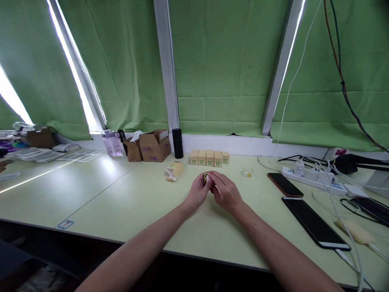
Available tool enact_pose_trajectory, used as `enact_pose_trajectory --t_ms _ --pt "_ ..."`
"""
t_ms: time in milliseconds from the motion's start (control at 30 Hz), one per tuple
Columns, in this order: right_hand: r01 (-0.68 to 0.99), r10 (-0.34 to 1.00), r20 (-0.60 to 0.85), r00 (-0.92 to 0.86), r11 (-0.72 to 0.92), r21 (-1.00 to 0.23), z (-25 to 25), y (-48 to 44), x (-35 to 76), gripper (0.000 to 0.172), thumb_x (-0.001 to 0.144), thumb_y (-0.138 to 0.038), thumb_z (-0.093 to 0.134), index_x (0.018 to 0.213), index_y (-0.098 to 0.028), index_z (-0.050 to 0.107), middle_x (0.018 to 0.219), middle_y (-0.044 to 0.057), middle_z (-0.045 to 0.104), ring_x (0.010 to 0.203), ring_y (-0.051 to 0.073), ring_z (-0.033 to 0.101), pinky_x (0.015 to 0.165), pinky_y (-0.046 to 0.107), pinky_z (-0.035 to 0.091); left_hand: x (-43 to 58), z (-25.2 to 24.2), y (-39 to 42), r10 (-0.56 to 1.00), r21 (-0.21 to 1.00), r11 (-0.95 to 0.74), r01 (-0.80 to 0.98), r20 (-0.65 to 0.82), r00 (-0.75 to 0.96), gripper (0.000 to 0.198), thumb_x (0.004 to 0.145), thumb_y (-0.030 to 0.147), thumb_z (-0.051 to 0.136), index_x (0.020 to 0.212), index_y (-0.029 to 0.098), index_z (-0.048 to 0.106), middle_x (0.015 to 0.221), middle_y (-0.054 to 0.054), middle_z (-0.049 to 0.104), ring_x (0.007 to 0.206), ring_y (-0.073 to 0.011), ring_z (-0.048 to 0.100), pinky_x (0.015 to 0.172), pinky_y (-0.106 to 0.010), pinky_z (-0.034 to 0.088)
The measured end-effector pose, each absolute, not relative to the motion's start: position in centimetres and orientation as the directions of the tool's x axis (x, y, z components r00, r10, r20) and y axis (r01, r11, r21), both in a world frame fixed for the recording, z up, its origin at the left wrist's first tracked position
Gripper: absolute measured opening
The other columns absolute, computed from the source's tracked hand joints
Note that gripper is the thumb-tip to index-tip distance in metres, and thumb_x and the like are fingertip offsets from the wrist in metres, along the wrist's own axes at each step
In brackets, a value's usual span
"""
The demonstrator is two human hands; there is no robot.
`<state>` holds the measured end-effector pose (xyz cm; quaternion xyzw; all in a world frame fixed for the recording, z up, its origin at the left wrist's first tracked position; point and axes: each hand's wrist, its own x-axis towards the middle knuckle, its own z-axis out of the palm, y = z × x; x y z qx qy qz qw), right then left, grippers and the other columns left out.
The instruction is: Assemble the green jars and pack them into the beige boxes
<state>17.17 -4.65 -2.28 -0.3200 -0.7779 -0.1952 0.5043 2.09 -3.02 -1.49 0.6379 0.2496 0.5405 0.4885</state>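
My left hand [198, 189] and my right hand [225, 189] meet over the middle of the table. Between them is a small round, dark and yellowish object [206, 177], mostly covered by my fingers, its kind unclear. The left fingers wrap round it, while the right fingertips press against its side. Just beyond my hands stands a row of several small kraft-paper boxes [209, 157] with green-bordered labels. An opened small box [174, 170] lies tipped to the left of them. On the right sits a small clear dish [247, 172] with something yellow in it.
Two phones, a smaller one [285, 184] and a larger one [316, 222], lie at the right beside a power strip [314, 179] and tangled cables. A black cylinder [177, 143], a cardboard carton [154, 146] and a purple bottle [112, 143] stand at the back. Another person's hand [3, 165] shows far left.
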Motion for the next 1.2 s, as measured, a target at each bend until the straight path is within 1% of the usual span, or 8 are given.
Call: enact_pose_trajectory --t_ms 100,200,300,500,667,800,1067,1200 --pt "0.647 0.343 0.894 -0.289 0.759 -0.082 -2.2 -4.8 17.3 0.057 0.099 -0.014 0.05 0.155 -0.022 0.041 0.138 0.015 0.065 0.126 0.029 0.065 0.101 0.048 0.061 2.0 -1.3 -3.0 0.843 0.895 -0.363 -0.258 0.434 0.319 0.056 0.09 0.06 0.07 0.122 0.015 0.063 0.103 -0.011 0.072 0.093 -0.0205 0.068 0.084 -0.033 0.056" --pt "0.622 0.406 0.885 -0.226 0.759 -0.19 -2.1 -5.0 17.1 0.065 0.098 -0.015 0.051 0.159 -0.023 0.031 0.139 0.016 0.063 0.113 0.027 0.069 0.093 0.047 0.064 1.9 -1.3 -2.8 0.839 0.894 -0.32 -0.315 0.421 0.345 0.057 0.088 0.062 0.071 0.12 0.014 0.064 0.098 -0.009 0.071 0.089 -0.0202 0.069 0.081 -0.033 0.056" --pt "0.613 0.449 0.88 -0.155 0.742 -0.27 -1.9 -5.1 17.0 0.06 0.097 -0.015 0.053 0.154 -0.024 0.036 0.136 0.016 0.063 0.094 0.023 0.07 0.082 0.043 0.065 1.8 -1.5 -2.7 0.847 0.895 -0.29 -0.34 0.405 0.344 0.061 0.086 0.065 0.071 0.117 0.013 0.064 0.102 -0.011 0.07 0.085 -0.0187 0.069 0.076 -0.032 0.056" --pt "0.608 0.526 0.844 -0.104 0.705 -0.365 -2.3 -4.8 17.3 0.05 0.092 -0.018 0.06 0.141 -0.023 0.048 0.121 0.012 0.069 0.089 0.024 0.07 0.077 0.042 0.064 1.8 -1.6 -2.8 0.859 0.918 -0.243 -0.314 0.354 0.371 0.066 0.087 0.067 0.069 0.123 0.012 0.063 0.108 -0.017 0.073 0.085 -0.0204 0.071 0.074 -0.032 0.055" --pt "0.543 0.547 0.834 -0.072 0.723 -0.427 -2.3 -4.7 17.4 0.046 0.093 -0.02 0.061 0.138 -0.023 0.052 0.125 0.013 0.069 0.102 0.026 0.07 0.078 0.041 0.066 1.7 -1.0 -3.1 0.858 0.927 -0.229 -0.298 0.337 0.388 0.062 0.088 0.061 0.072 0.124 0.011 0.061 0.111 -0.02 0.074 0.101 -0.0276 0.072 0.073 -0.032 0.055" --pt "0.513 0.567 0.821 -0.066 0.725 -0.46 -2.1 -4.8 17.3 0.042 0.094 -0.021 0.06 0.135 -0.023 0.054 0.126 0.012 0.069 0.11 0.026 0.068 0.082 0.041 0.066 1.6 -0.6 -3.3 0.85 0.922 -0.239 -0.305 0.35 0.393 0.059 0.088 0.06 0.072 0.121 0.012 0.063 0.112 -0.019 0.074 0.103 -0.0287 0.072 0.072 -0.031 0.055" --pt "0.304 0.701 0.709 0.076 0.661 -0.686 -1.4 -4.8 17.4 0.038 0.093 -0.032 0.066 0.129 -0.023 0.057 0.12 0.011 0.074 0.102 0.024 0.073 0.082 0.04 0.065 0.9 -0.9 -3.0 0.872 0.933 -0.227 -0.28 0.323 0.369 0.066 0.089 0.06 0.071 0.133 0.014 0.055 0.096 -0.013 0.075 0.078 -0.0195 0.071 0.068 -0.03 0.051" --pt "0.145 0.766 0.635 0.101 0.62 -0.771 -1.0 -4.7 17.4 0.037 0.093 -0.042 0.067 0.123 -0.022 0.061 0.117 0.012 0.075 0.095 0.023 0.074 0.076 0.039 0.065 0.5 -1.2 -2.4 0.885 0.931 -0.298 -0.21 0.352 0.304 0.059 0.093 0.063 0.062 0.127 0.015 0.055 0.083 -0.008 0.074 0.065 -0.0155 0.064 0.062 -0.029 0.046"
